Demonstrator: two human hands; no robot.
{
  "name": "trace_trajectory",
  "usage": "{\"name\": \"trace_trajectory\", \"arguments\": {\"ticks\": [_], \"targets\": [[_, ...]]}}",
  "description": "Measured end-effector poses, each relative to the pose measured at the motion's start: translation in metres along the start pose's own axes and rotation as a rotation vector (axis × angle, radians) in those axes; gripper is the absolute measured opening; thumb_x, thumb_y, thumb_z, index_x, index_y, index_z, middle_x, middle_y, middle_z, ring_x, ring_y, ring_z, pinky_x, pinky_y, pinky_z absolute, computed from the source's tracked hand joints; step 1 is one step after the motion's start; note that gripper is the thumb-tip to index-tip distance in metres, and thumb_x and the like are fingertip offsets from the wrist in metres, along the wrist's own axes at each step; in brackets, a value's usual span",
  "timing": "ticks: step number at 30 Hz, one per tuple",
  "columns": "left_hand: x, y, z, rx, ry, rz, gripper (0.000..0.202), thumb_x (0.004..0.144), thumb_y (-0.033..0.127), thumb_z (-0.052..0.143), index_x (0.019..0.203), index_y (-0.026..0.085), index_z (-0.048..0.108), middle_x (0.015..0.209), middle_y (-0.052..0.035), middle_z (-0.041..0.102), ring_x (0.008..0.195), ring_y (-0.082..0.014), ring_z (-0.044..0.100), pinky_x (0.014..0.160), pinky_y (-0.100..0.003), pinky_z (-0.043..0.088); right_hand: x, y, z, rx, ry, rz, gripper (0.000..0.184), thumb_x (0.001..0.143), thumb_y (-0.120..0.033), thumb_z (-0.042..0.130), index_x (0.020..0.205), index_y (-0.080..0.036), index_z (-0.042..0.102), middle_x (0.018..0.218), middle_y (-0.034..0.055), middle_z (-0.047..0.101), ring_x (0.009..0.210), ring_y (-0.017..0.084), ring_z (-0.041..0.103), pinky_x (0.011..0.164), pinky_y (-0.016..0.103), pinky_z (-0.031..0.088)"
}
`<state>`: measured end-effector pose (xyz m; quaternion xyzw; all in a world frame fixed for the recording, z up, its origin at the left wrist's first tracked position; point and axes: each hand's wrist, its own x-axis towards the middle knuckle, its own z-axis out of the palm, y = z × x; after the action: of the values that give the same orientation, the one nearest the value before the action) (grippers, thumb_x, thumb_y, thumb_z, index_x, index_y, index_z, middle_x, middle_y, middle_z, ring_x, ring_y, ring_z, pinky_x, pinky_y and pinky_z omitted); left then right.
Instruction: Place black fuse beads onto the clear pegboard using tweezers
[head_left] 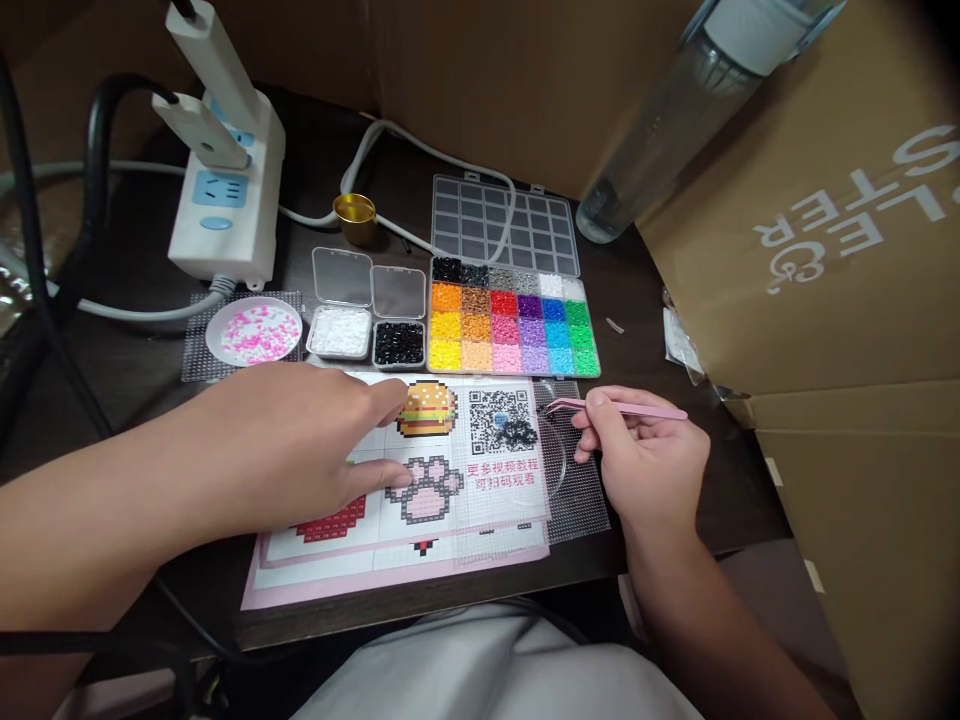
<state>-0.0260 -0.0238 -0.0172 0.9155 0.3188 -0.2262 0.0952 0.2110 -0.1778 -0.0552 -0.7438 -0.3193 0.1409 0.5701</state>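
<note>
My right hand (pixel 645 455) pinches a pair of pink tweezers (pixel 637 408), their tips pointing left over the edge of a clear pegboard (pixel 581 480). Just left of those tips, a small heap of black beads (pixel 517 433) lies over the printed QR code. My left hand (pixel 300 440) rests on the pattern sheet (pixel 450 505), its thumb and index finger apart and nothing seen between them. The thumb tip touches the printed paw (pixel 427 490); the index finger reaches the printed burger (pixel 426 410). My left hand hides much of the sheet's left side.
Behind the sheet stand an open bead box (pixel 514 318) of many colours, a white-bead case (pixel 339 332) and a black-bead case (pixel 399 343). A dish of pink and white beads (pixel 255 332), a power strip (pixel 232 200), a gold cup (pixel 355 218) and a bottle (pixel 667 130) surround them.
</note>
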Motion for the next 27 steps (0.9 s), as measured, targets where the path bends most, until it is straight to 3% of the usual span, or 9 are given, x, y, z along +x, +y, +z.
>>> {"name": "trace_trajectory", "arguments": {"ticks": [3, 7, 8, 13, 21, 27], "targets": [[0.001, -0.001, 0.001, -0.004, -0.018, 0.003, 0.049, 0.084, 0.068, 0.057, 0.112, 0.03, 0.07, 0.079, -0.0102, 0.077, 0.07, -0.0332, 0.07, 0.057, -0.041, 0.041, -0.003, 0.002, 0.0, 0.009, 0.042, -0.04, 0.017, 0.086, -0.029, 0.081, 0.08, -0.013, 0.076, 0.061, 0.0031, 0.075, 0.039, 0.012, 0.063, 0.038, 0.022, 0.054], [0.001, 0.001, 0.0, -0.013, -0.014, -0.003, 0.051, 0.084, 0.068, 0.059, 0.115, 0.03, 0.07, 0.081, -0.0101, 0.077, 0.072, -0.0343, 0.07, 0.059, -0.041, 0.042, -0.018, 0.006, 0.0, 0.035, 0.118, -0.242, 0.005, 0.091, -0.02, 0.078, 0.088, -0.016, 0.077, 0.065, 0.0019, 0.077, 0.042, 0.013, 0.066, 0.042, 0.025, 0.057], [0.0, 0.001, 0.0, -0.016, -0.024, -0.003, 0.051, 0.084, 0.068, 0.058, 0.116, 0.03, 0.07, 0.082, -0.0101, 0.077, 0.073, -0.0343, 0.071, 0.06, -0.042, 0.042, -0.022, 0.007, 0.001, 0.007, 0.094, -0.318, 0.001, 0.091, -0.017, 0.078, 0.092, -0.017, 0.078, 0.067, 0.0021, 0.078, 0.044, 0.014, 0.068, 0.045, 0.026, 0.059], [0.0, 0.004, -0.006, -0.01, -0.075, -0.038, 0.054, 0.082, 0.069, 0.059, 0.119, 0.031, 0.072, 0.081, -0.0101, 0.076, 0.071, -0.0337, 0.069, 0.064, -0.044, 0.048, -0.03, 0.002, 0.004, -0.21, -0.148, -0.723, 0.016, 0.088, -0.007, 0.077, 0.092, -0.023, 0.079, 0.076, 0.0009, 0.083, 0.055, 0.017, 0.077, 0.052, 0.026, 0.065], [0.001, 0.004, -0.006, -0.022, -0.063, -0.047, 0.058, 0.079, 0.073, 0.059, 0.12, 0.034, 0.073, 0.074, -0.0092, 0.073, 0.069, -0.0329, 0.067, 0.069, -0.045, 0.05, -0.026, -0.005, 0.009, -0.255, -0.211, -0.765, 0.015, 0.091, -0.008, 0.072, 0.09, -0.022, 0.076, 0.072, 0.0006, 0.081, 0.056, 0.017, 0.077, 0.054, 0.025, 0.066], [0.001, 0.0, -0.001, -0.044, -0.067, -0.038, 0.062, 0.079, 0.075, 0.054, 0.122, 0.033, 0.071, 0.082, -0.0132, 0.076, 0.074, -0.0367, 0.069, 0.069, -0.048, 0.05, -0.025, -0.006, 0.008, -0.235, -0.263, -0.774, 0.019, 0.088, -0.003, 0.074, 0.091, -0.022, 0.075, 0.071, -0.0014, 0.08, 0.054, 0.015, 0.074, 0.051, 0.023, 0.063]]}}
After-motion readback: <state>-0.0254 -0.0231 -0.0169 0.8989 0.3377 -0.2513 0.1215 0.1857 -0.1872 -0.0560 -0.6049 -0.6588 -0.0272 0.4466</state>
